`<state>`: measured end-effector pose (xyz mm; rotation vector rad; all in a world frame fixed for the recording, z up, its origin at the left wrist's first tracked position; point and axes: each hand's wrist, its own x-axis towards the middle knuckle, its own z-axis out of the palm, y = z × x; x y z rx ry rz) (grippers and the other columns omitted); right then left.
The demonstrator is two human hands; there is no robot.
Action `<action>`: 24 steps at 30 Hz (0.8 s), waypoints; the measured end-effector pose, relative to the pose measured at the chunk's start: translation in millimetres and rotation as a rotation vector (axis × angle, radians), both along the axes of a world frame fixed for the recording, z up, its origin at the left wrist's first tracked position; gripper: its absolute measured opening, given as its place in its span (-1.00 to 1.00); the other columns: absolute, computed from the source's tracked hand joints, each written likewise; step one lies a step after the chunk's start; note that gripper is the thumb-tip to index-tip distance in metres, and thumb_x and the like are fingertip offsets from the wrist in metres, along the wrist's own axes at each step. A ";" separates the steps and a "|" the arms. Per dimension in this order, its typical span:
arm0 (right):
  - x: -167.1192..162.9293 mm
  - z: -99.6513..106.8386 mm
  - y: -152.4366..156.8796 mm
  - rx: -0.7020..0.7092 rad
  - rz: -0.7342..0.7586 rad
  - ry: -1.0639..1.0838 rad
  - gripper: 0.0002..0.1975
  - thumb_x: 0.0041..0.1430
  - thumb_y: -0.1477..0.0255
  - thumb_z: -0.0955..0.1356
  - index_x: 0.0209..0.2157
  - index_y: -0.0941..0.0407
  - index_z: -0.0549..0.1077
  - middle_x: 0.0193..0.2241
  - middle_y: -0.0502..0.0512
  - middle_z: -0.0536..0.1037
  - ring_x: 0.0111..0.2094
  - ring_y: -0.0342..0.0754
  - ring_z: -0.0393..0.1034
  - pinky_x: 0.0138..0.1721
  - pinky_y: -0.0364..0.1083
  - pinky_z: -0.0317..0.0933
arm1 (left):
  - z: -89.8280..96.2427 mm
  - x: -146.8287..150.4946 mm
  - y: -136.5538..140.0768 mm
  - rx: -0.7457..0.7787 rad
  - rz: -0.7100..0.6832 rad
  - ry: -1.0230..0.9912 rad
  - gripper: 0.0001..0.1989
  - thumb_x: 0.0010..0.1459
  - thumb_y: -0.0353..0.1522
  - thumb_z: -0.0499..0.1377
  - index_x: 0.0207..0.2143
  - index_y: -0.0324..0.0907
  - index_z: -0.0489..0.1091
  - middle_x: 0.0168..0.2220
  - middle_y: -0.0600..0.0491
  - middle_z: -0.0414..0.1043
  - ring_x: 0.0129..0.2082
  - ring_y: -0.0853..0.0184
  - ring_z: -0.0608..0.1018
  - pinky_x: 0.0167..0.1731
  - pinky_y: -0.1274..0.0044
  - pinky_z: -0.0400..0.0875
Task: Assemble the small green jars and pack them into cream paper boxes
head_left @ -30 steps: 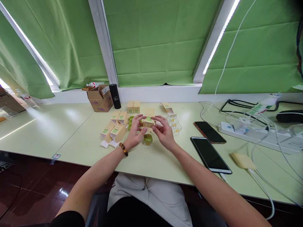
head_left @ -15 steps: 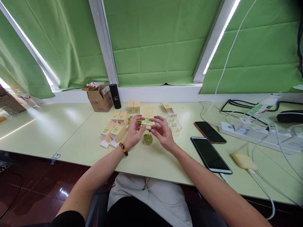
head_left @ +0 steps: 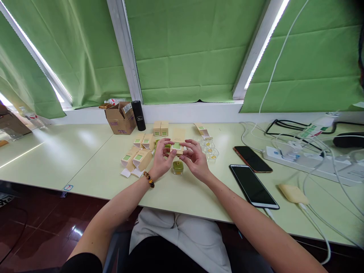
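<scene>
Both hands have lifted the small box slightly and drawn closer together around it since a second ago, while everything else on the surface lies as it did.

Head view: at the middle of the frame the left hand point(head_left: 162, 159) and the right hand point(head_left: 196, 159) each curl their fingers partly closed on the small tan box point(head_left: 176, 147) with a green label, holding it between fingertips just above the pale green surface point(head_left: 85, 151). Directly below the box, between the two wrists, a small green jar point(head_left: 178, 167) stands on the surface. Left of the hands lie several more tan boxes point(head_left: 136, 159), some open at the end. Further back, toward the upper left, stand a brown carton point(head_left: 121, 119) and a black cylinder point(head_left: 138, 115). Just right of the hands sit clear little cups point(head_left: 210, 149). To the right lie two phones point(head_left: 253, 184), well apart from the hands, and beyond them a power strip point(head_left: 298, 159) with white cables.
</scene>
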<state>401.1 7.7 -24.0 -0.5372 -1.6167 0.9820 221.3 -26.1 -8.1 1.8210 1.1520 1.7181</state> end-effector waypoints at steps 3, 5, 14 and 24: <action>-0.2 -0.8 0.9 -0.005 0.006 0.009 -0.55 0.29 0.07 0.51 0.14 -0.11 0.53 0.28 0.17 0.22 -0.28 -0.15 0.55 0.08 0.20 0.59 | 0.9 -1.8 -2.2 0.012 -0.022 0.024 -0.58 0.39 -0.01 0.22 0.06 -0.11 0.41 0.23 -0.17 0.27 -0.23 0.38 0.55 -0.29 0.48 0.53; -0.3 -0.5 0.9 -0.006 0.007 0.015 -0.54 0.29 0.07 0.51 0.14 -0.11 0.53 0.29 0.18 0.21 -0.27 -0.14 0.56 0.10 0.21 0.58 | 1.6 -3.2 -4.2 0.011 -0.058 0.036 -0.55 0.37 0.00 0.24 0.10 -0.10 0.41 0.27 -0.18 0.24 -0.20 0.36 0.57 -0.24 0.45 0.56; -0.2 0.2 0.9 -0.002 -0.008 0.022 -0.53 0.30 0.05 0.50 0.15 -0.10 0.52 0.29 0.18 0.21 -0.25 -0.13 0.57 0.08 0.18 0.59 | -4.3 -3.4 0.0 0.035 -0.039 0.033 -0.62 0.35 -0.12 0.30 0.09 -0.10 0.42 0.30 -0.18 0.23 -0.17 0.35 0.61 -0.22 0.45 0.58; -2.5 -0.3 1.5 0.018 -0.015 0.047 -0.64 0.36 0.11 0.47 0.11 -0.10 0.56 0.24 0.15 0.24 -0.32 -0.17 0.57 0.02 0.19 0.62 | -11.8 -2.7 7.1 0.113 0.001 0.038 -0.68 0.39 -0.13 0.28 0.02 -0.13 0.44 0.25 -0.16 0.25 -0.20 0.39 0.63 -0.23 0.45 0.60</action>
